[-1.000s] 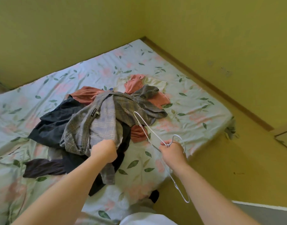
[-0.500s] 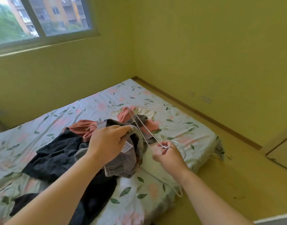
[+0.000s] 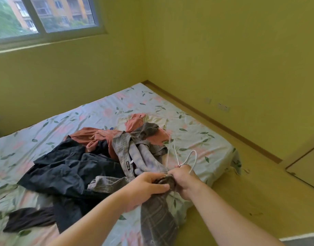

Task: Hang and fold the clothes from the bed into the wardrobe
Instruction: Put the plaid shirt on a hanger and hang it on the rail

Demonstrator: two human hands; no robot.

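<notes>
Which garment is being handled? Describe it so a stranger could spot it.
On the leaf-print bed lies a clothes pile. The grey checked shirt runs from its middle to the near edge, where the left hand grips it and the right hand holds a white wire hanger. Its neighbours, a navy garment and a salmon garment, are plain.

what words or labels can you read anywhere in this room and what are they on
Black label sewn inside the grey checked shirt: pale lettering, too small and blurred to read.
Wall sockets: no legible marks.
Nothing else in view carries readable text.
</notes>
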